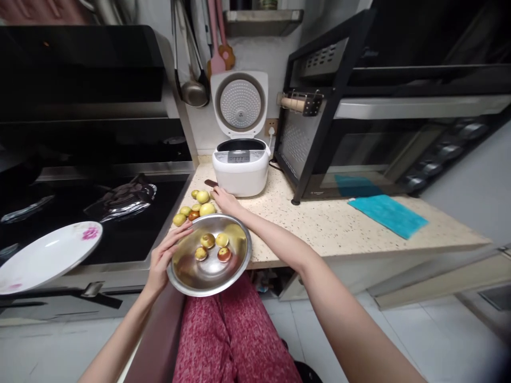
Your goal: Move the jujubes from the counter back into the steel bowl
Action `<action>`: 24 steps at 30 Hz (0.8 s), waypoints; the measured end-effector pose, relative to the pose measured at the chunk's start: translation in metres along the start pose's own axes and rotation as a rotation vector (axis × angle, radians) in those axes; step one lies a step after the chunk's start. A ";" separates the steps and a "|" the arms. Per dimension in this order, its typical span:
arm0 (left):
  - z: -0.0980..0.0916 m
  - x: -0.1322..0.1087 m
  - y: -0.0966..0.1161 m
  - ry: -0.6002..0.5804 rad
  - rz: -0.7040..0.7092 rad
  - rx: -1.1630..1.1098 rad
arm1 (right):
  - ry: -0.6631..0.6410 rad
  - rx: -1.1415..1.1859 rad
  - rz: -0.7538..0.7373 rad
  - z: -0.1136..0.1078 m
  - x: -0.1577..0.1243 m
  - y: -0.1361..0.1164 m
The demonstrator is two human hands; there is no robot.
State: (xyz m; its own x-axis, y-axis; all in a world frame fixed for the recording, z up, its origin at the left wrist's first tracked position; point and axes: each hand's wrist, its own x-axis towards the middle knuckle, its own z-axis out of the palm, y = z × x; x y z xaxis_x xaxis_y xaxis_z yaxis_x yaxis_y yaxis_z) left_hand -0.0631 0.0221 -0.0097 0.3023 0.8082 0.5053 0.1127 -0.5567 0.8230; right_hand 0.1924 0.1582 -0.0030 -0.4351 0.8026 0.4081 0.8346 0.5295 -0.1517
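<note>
My left hand [163,259] grips the left rim of a shiny metal bowl [208,281], held in front of the counter's edge. In its bottom lie several small round yellow-green and brown fruits [222,240] that look like fresh jujubes. Beyond the bowl, more of these fruits [203,197] sit in a loose group on the counter. My right hand [224,201] reaches past the bowl to the counter, between that group and the rice cooker [240,178]. Its fingers are curled, with a dark brown handle-like piece [211,183] just beyond them; what they hold is hidden.
The rice cooker's lid [240,103] stands up. At left, a white flowered plate [51,255] juts over the black stove [120,234]. A black rack with an oven [371,154] stands at right, a turquoise cloth [389,214] before it. Ladles [194,93] hang behind.
</note>
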 end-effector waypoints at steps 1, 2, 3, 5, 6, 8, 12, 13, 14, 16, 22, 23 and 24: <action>0.000 0.000 0.000 0.000 -0.001 0.000 | -0.006 -0.008 -0.004 -0.001 0.000 -0.001; 0.000 0.001 0.001 0.001 -0.001 0.002 | -0.012 -0.015 -0.012 -0.002 0.000 -0.001; 0.001 0.001 0.002 0.001 -0.003 0.007 | -0.016 -0.021 -0.020 -0.003 0.000 -0.002; 0.001 0.001 0.003 0.000 -0.009 0.019 | -0.024 -0.033 -0.031 -0.004 0.000 -0.003; 0.000 0.001 0.004 0.000 -0.012 0.022 | -0.026 -0.040 -0.031 -0.005 -0.001 -0.003; 0.000 0.000 0.005 -0.002 -0.018 0.020 | -0.028 -0.052 -0.022 -0.006 -0.001 -0.004; 0.002 0.001 0.009 0.015 -0.036 0.024 | -0.026 -0.093 -0.024 -0.004 0.000 -0.004; 0.003 0.001 0.011 0.014 -0.039 0.020 | -0.020 -0.108 -0.028 -0.003 0.000 -0.004; 0.004 0.002 0.012 0.016 -0.040 0.016 | -0.012 -0.122 -0.030 -0.002 0.001 -0.004; 0.005 0.004 0.014 0.012 -0.042 0.012 | -0.005 -0.137 -0.025 0.000 0.002 -0.004; 0.004 0.006 0.007 0.007 -0.007 0.011 | 0.000 -0.083 -0.006 -0.005 -0.001 -0.003; 0.004 0.006 0.006 0.014 0.000 0.008 | 0.004 -0.071 -0.009 -0.006 -0.001 -0.003; 0.005 0.005 0.005 0.019 0.004 0.005 | 0.005 -0.057 -0.016 -0.007 -0.002 -0.003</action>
State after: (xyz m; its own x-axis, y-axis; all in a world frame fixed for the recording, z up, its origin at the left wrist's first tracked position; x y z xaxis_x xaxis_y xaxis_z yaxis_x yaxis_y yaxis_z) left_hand -0.0567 0.0230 -0.0044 0.2848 0.8096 0.5132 0.1160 -0.5606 0.8199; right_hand 0.1927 0.1531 0.0032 -0.4473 0.7925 0.4145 0.8455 0.5258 -0.0932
